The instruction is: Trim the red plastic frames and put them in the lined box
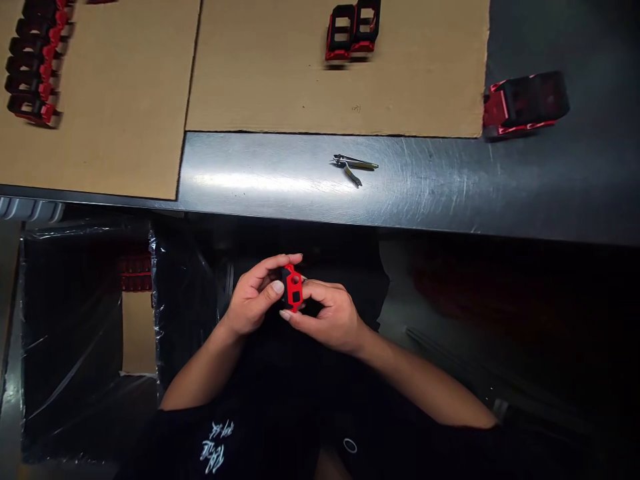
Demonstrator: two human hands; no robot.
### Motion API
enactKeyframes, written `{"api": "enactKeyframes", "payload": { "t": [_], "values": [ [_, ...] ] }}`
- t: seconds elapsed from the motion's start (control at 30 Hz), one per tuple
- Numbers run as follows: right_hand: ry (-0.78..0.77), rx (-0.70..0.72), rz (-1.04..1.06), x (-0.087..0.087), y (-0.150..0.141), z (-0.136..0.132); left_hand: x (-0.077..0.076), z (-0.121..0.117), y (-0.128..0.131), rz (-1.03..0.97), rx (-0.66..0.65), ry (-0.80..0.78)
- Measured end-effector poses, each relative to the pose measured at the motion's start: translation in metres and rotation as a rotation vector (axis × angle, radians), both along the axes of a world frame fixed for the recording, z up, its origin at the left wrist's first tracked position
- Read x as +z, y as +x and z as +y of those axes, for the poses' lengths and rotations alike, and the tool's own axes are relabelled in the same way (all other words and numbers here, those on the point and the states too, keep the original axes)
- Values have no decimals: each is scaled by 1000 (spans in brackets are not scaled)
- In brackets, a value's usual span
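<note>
At far left, a black container point(70, 320) wrapped in clear plastic sheeting sits below the bench, with a stack of red pieces point(136, 273) dim at its inner edge and a strip of cardboard point(137, 333) beside them; above it, a tight row of red-and-black plastic parts point(33, 63) stands along the edge of a cardboard sheet point(115, 147) on the steel bench point(250, 175); at centre, below the bench edge and in front of a black T-shirt with white print point(215, 448), a person holds a red-and-black plastic part point(293, 288) upright between both hands; the left hand point(253, 297) curls its fingers over the part's top and presses its thumb against the left side, a firm pinch; the right hand point(327, 319) closes on the opposite side, its fingers point(320, 291) wrapped over the edge; neither grip is spread; on the bare steel just past the cardboard lies a small pair of metal pliers point(354, 168), handles slightly apart; a second cardboard sheet point(300, 93) carries two similar parts point(353, 32) side by side, touching; at far right, a larger red-and-black piece point(525, 103) lies on its side on the steel, just beside that sheet's corner.
</note>
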State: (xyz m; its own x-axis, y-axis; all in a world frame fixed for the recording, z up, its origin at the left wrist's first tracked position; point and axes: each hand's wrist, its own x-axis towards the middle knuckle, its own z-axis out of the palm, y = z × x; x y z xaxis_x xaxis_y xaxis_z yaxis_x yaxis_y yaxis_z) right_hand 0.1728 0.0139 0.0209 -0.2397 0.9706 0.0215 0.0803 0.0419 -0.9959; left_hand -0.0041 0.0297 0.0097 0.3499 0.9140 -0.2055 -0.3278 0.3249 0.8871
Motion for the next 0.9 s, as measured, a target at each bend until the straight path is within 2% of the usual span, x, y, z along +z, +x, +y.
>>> {"api": "enactKeyframes", "payload": {
  "t": [0.2, 0.33, 0.57, 0.9],
  "values": [
    [-66, 4, 0, 9, 2, -2, 0, 0, 4, -25, -26, -117],
    [-81, 4, -5, 12, 3, -1, 1, -1, 5, -17, -6, -125],
    [-7, -33, -44, 6, 3, -2, -2, -1, 3, -13, 10, -31],
    [128, -59, -140, 5, 5, -3, 0, -2, 2, -68, -82, -4]
  ]
}}
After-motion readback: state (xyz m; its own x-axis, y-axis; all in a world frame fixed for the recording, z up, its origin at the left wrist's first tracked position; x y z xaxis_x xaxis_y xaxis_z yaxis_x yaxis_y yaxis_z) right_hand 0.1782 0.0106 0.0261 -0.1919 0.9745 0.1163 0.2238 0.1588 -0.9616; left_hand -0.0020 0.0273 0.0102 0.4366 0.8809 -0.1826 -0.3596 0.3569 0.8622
